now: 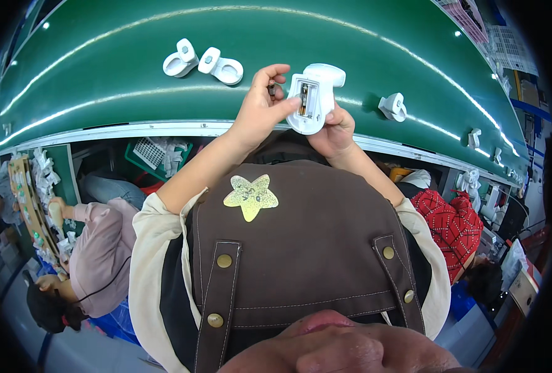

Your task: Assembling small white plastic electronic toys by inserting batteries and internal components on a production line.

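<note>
A white plastic battery-powered device (305,126) is held just above the near edge of the green table, its open battery compartment facing up. My right hand (336,132) grips it from the right and below, with the thumb on its side and most fingers hidden underneath. Inside the compartment lies a gold and dark battery (304,93). My left hand (262,107) reaches in from the left, its thumb against the compartment. Between its curled fingers is a small dark cylinder (271,87) that looks like another battery.
Two similar white devices (227,70) stand at left on the green conveyor-like table (133,62), and several more (392,107) at right. A green basket (158,158) sits below the table edge. One person (105,239) works at left, another in red (450,227) at right.
</note>
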Action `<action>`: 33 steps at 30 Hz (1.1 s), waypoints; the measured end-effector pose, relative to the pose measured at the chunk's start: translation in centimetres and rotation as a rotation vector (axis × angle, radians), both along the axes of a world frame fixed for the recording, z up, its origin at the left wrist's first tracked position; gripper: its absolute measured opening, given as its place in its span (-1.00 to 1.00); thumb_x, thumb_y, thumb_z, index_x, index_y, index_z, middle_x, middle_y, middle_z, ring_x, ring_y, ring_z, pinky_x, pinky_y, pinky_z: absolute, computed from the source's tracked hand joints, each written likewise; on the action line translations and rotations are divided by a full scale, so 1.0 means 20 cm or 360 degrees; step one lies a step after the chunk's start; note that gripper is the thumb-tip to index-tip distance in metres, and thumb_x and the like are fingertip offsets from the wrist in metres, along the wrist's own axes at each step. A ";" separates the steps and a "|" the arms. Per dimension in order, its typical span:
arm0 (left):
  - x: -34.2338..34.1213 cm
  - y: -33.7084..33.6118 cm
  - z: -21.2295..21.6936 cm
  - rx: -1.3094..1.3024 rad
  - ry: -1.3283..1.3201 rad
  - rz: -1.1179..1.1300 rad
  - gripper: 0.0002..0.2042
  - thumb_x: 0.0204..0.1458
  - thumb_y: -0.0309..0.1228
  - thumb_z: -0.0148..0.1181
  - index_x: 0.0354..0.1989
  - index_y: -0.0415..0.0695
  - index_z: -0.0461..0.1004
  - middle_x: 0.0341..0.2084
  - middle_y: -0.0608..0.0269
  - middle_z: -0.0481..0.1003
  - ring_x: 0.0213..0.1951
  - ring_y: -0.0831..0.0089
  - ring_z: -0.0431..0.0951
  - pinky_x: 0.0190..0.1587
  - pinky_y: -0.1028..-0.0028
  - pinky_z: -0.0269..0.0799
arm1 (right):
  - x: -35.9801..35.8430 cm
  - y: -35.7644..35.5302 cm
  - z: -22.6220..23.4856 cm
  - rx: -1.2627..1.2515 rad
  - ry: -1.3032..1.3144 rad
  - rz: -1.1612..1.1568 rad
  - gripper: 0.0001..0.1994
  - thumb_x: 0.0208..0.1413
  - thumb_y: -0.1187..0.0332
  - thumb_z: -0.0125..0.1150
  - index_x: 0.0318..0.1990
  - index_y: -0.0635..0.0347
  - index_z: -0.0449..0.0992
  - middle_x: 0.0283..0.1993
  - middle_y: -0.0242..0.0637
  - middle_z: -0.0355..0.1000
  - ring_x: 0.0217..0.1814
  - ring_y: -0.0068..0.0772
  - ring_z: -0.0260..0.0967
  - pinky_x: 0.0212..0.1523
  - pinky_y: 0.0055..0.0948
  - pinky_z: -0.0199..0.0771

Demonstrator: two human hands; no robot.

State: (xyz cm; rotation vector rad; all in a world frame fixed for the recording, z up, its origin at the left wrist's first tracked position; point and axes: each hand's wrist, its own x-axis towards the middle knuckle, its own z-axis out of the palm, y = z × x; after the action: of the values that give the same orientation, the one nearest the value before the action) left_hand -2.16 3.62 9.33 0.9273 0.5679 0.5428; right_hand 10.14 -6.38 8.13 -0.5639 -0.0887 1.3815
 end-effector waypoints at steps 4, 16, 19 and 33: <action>-0.05 0.08 -0.02 0.0578 -0.0138 -0.0082 -0.57 0.02 -0.62 -0.02 0.13 -0.22 0.24 -0.15 0.22 0.21 -0.23 0.56 0.26 -0.19 0.62 0.30 | 0.05 0.01 -0.04 -0.0077 -0.0074 -0.0033 -0.22 -0.36 0.38 0.03 0.22 -0.04 0.03 0.14 -0.23 0.17 0.19 -0.14 0.15 0.23 -0.11 0.11; -0.05 0.09 0.12 0.1680 0.0254 0.0029 -0.81 -0.12 -0.71 0.10 -0.30 -0.25 0.48 -0.34 0.14 0.42 -0.35 0.33 0.50 -0.34 0.46 0.45 | -0.01 0.04 0.02 -0.0022 -0.0326 -0.0043 -0.20 -0.30 0.37 0.08 0.25 0.05 -0.02 0.14 -0.20 0.17 0.19 -0.17 0.16 0.23 -0.18 0.11; -0.04 0.07 0.14 0.1804 0.0235 0.0068 -0.83 -0.18 -0.71 0.11 -0.40 -0.21 0.51 -0.37 0.15 0.45 -0.36 0.26 0.47 -0.34 0.45 0.44 | -0.01 0.05 0.02 -0.0024 -0.0296 -0.0025 -0.20 -0.28 0.37 0.07 0.26 0.03 -0.05 0.16 -0.20 0.14 0.20 -0.18 0.14 0.22 -0.20 0.11; -0.04 0.13 0.05 0.2146 0.0213 0.0378 -0.80 -0.33 -0.61 0.25 -0.43 -0.14 0.56 -0.30 0.21 0.48 -0.25 0.25 0.46 -0.22 0.37 0.37 | -0.06 0.06 0.00 -0.0104 0.0036 0.0155 -0.45 -0.04 0.19 0.02 0.15 0.16 0.22 0.08 -0.26 0.31 0.13 -0.30 0.26 0.17 -0.22 0.19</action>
State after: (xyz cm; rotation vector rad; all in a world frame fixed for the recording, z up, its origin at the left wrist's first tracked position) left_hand -2.95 6.13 10.28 2.1932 0.3835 1.1211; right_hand 8.96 -5.22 8.07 -0.6049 -0.0530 1.4894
